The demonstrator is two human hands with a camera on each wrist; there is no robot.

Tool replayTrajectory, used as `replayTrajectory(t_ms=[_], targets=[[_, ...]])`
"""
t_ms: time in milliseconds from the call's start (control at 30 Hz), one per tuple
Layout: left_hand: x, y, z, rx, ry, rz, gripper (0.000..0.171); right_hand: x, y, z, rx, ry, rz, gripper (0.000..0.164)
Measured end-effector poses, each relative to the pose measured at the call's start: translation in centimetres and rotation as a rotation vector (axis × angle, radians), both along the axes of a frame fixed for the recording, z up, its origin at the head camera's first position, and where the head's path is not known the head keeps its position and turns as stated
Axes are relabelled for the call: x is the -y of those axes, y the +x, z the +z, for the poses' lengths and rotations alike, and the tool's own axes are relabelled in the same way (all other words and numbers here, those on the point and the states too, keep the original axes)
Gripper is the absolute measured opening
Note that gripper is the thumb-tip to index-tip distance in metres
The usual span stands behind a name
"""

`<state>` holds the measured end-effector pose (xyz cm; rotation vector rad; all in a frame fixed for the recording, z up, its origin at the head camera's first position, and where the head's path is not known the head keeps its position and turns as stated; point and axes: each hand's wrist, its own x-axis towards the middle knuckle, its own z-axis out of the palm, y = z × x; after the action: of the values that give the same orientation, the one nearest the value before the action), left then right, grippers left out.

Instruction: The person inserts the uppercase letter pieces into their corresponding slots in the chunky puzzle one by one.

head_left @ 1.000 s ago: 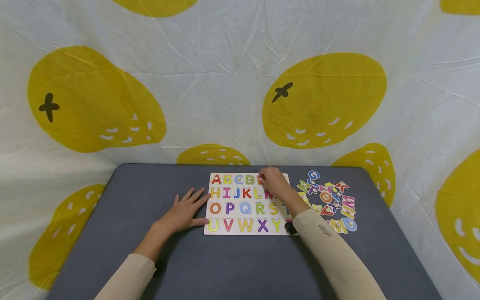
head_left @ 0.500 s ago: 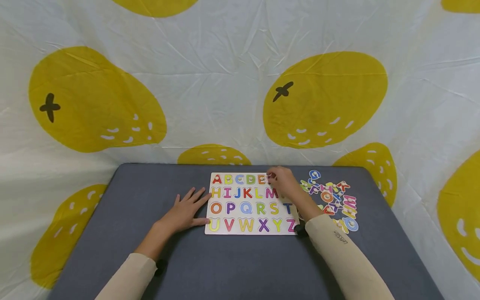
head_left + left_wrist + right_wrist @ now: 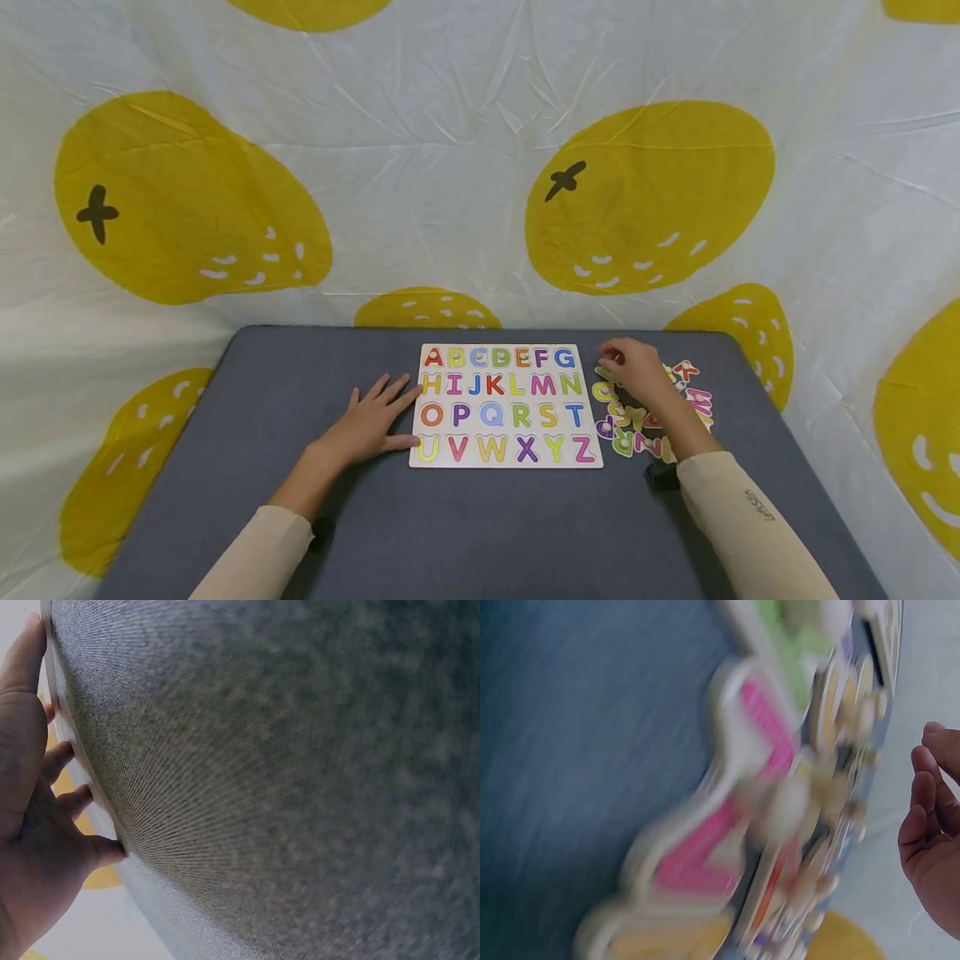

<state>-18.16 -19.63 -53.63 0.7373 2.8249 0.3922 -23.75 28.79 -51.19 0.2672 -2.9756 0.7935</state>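
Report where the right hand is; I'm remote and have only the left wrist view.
Observer: In the head view, the right hand covers part of a pile of flat, brightly coloured, white-edged letter pieces with small knobs.

Operator: Place that pile for me.

Observer: It lies just right of the pale, rectangular, wooden-looking alphabet board.

Operator: Read out the board's far row.

Observer: It runs A to G, from a red letter A at the left to a blue letter G at the right.
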Motion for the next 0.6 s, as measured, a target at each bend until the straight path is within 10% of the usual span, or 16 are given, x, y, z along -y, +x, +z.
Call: replayTrajectory(t_ms=[600], targets=[[0.1,0.0,0.1,0.013,0.007,-0.003,0.092,-3.9,1.6,-1.0,0.093,0.096,-0.041,0.015]])
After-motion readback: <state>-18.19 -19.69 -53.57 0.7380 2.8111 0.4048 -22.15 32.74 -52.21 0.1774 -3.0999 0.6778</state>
